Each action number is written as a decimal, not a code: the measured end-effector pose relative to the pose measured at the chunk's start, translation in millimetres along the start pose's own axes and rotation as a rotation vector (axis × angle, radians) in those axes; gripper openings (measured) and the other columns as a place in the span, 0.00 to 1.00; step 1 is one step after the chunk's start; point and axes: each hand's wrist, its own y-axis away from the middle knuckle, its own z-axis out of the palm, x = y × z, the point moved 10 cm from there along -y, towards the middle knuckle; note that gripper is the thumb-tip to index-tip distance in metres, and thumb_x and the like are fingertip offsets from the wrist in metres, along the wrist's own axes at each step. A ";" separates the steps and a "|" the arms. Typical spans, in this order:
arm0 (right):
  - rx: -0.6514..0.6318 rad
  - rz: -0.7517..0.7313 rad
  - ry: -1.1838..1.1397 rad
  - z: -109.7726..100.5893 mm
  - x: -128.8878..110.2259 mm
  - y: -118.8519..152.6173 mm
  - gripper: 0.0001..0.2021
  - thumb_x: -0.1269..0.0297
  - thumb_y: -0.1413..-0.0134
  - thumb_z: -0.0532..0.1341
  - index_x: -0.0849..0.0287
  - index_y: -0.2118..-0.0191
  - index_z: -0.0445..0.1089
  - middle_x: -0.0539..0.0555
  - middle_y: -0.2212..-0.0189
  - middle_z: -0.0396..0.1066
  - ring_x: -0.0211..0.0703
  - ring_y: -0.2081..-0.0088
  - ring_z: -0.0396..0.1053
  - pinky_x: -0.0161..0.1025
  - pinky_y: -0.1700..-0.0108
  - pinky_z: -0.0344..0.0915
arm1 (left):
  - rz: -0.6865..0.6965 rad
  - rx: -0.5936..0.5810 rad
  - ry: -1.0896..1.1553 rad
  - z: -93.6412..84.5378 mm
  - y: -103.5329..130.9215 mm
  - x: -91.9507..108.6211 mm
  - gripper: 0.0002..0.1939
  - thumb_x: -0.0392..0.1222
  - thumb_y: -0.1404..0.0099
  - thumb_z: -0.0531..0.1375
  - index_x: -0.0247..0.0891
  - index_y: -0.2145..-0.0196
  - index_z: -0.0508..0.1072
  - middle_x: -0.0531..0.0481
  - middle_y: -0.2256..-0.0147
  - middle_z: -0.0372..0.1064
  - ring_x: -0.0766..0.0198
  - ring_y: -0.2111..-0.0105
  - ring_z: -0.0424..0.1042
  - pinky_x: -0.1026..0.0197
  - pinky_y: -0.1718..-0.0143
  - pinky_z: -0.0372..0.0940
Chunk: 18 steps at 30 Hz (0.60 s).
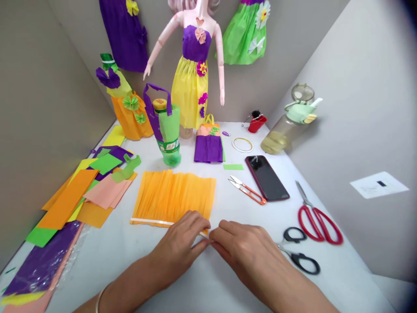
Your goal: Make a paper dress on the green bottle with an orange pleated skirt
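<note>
A pleated orange sheet [176, 195] lies flat on the white table, with a white strip [151, 221] along its near edge. At the sheet's near right corner, my left hand [187, 241] has thumb and fingers closed on the end of the strip. My right hand [241, 243] meets it there from the right, its fingers pinched together at the strip's tip. The fingertips of both hands nearly touch, and they hide part of the sheet's corner.
Red-handled scissors [317, 221] and black-handled scissors [298, 252] lie right, beyond them a phone [267, 178] and thread snips [247, 190]. A wrapped bottle [169, 134] and a doll [195, 65] stand behind. Coloured sheets [70, 198] pile up left.
</note>
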 end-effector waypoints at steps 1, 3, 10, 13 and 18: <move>-0.007 0.001 -0.039 -2.7 -0.2 -4.4 0.07 0.74 0.37 0.56 0.55 0.63 0.67 0.48 0.69 0.71 0.40 0.71 0.68 0.37 0.69 0.53 | -0.012 -0.003 0.026 0.5 -1.1 -1.7 0.03 0.35 0.32 0.57 0.40 0.60 0.67 0.51 0.62 0.67 0.61 0.60 0.67 0.59 0.58 0.63; -0.013 -0.004 -0.119 -9.6 -0.4 -14.7 0.06 0.73 0.36 0.56 0.54 0.60 0.68 0.48 0.67 0.73 0.40 0.68 0.70 0.36 0.67 0.55 | -0.060 -0.007 0.100 -0.2 -3.0 -6.2 0.03 0.34 0.33 0.56 0.39 0.63 0.68 0.51 0.64 0.68 0.61 0.61 0.68 0.60 0.59 0.63; -0.042 -0.027 -0.313 -20.8 -1.0 -44.8 0.03 0.69 0.38 0.59 0.59 0.62 0.70 0.51 0.66 0.73 0.39 0.66 0.71 0.33 0.67 0.61 | -0.251 0.037 0.420 -13.3 -5.4 -20.2 0.03 0.36 0.36 0.57 0.39 0.68 0.70 0.53 0.68 0.67 0.62 0.65 0.69 0.61 0.62 0.64; 0.194 -0.056 -0.348 -42.1 5.1 -39.1 0.04 0.65 0.37 0.59 0.59 0.59 0.69 0.54 0.61 0.72 0.40 0.61 0.70 0.36 0.62 0.64 | -0.304 0.070 0.540 -16.8 -4.1 -30.7 0.08 0.44 0.35 0.58 0.39 0.69 0.73 0.53 0.68 0.68 0.62 0.66 0.70 0.62 0.62 0.65; 0.776 -0.016 -0.368 -77.2 28.9 20.9 0.07 0.75 0.37 0.55 0.58 0.66 0.66 0.52 0.70 0.68 0.39 0.66 0.66 0.38 0.62 0.64 | -0.481 0.136 0.690 -13.6 5.3 -57.9 0.11 0.50 0.36 0.60 0.41 0.63 0.75 0.54 0.65 0.72 0.63 0.66 0.75 0.61 0.58 0.68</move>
